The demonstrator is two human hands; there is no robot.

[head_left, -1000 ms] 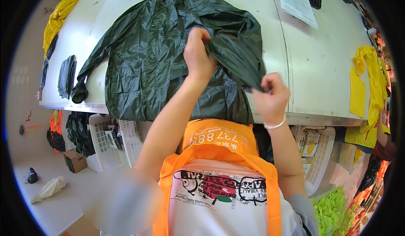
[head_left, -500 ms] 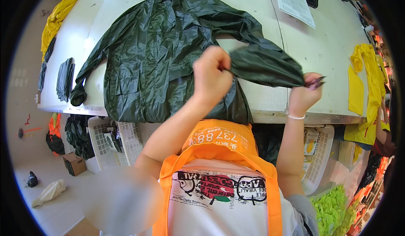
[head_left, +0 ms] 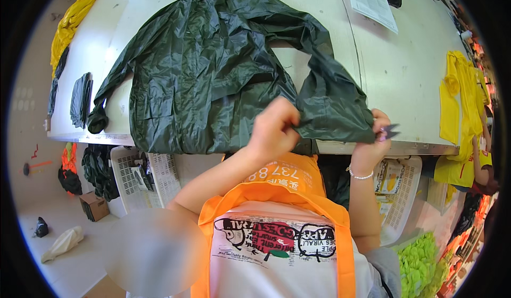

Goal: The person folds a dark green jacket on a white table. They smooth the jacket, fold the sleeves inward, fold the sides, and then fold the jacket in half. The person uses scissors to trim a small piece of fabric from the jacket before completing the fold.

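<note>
A dark green raincoat (head_left: 202, 79) lies spread on the white table (head_left: 404, 74), with its hood at the far side. Its right sleeve (head_left: 330, 106) is pulled toward the near table edge. My left hand (head_left: 274, 130) pinches that sleeve at its left lower edge. At the sleeve's right lower corner is my right hand (head_left: 371, 141), which also holds small purple-handled snips (head_left: 388, 132). The sleeve hangs stretched between both hands, just above the table edge.
Yellow raincoats (head_left: 460, 101) lie at the table's right end, and another yellow garment (head_left: 69, 26) at the far left. A folded dark garment (head_left: 80, 98) and a paper sheet (head_left: 372, 2) are on the table. White baskets (head_left: 141, 173) stand beneath it.
The sleeve was lifted and stretched out to the right, then lowered. Both hands have now come down with it to the near table edge.
</note>
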